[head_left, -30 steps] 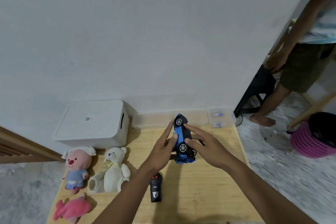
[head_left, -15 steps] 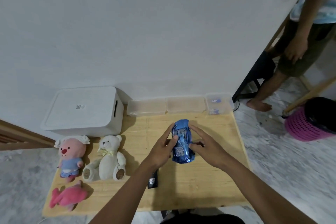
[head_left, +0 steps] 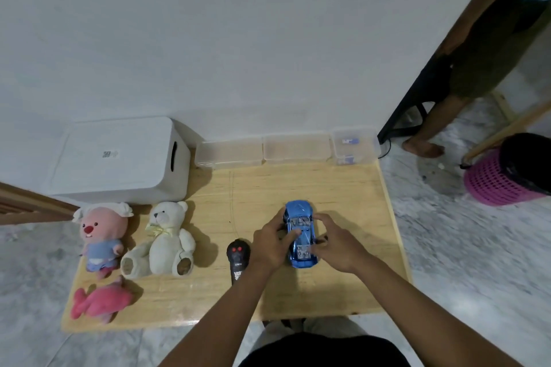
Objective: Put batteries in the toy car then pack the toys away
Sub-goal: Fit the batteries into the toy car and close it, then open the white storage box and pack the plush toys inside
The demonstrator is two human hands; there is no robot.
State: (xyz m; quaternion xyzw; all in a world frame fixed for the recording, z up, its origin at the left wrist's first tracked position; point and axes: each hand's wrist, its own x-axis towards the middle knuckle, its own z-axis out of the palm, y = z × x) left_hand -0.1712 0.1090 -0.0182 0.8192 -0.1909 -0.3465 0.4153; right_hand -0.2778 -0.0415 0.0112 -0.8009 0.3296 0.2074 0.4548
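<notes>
A shiny blue toy car (head_left: 300, 219) rests roof-up on the wooden table (head_left: 351, 194), nose pointing away from me. My left hand (head_left: 269, 243) grips its left side with a finger across the roof. My right hand (head_left: 335, 243) holds its right side and rear. A black remote control (head_left: 237, 259) with red buttons lies just left of my left hand. A small clear box (head_left: 353, 147) at the back right holds blue-labelled batteries. A white lidded storage box (head_left: 116, 162) stands at the back left.
A pink plush (head_left: 100, 232), a white teddy bear (head_left: 164, 240) and a pink fish plush (head_left: 100, 301) lie along the table's left side. Two clear shallow containers (head_left: 262, 150) line the wall. A person's legs (head_left: 465, 74) and a pink basket (head_left: 504, 179) are on the right.
The car went from tilted on its side in the air to lying roof-up on the table. Both hands came down with it, closer to me. My view tipped downward.
</notes>
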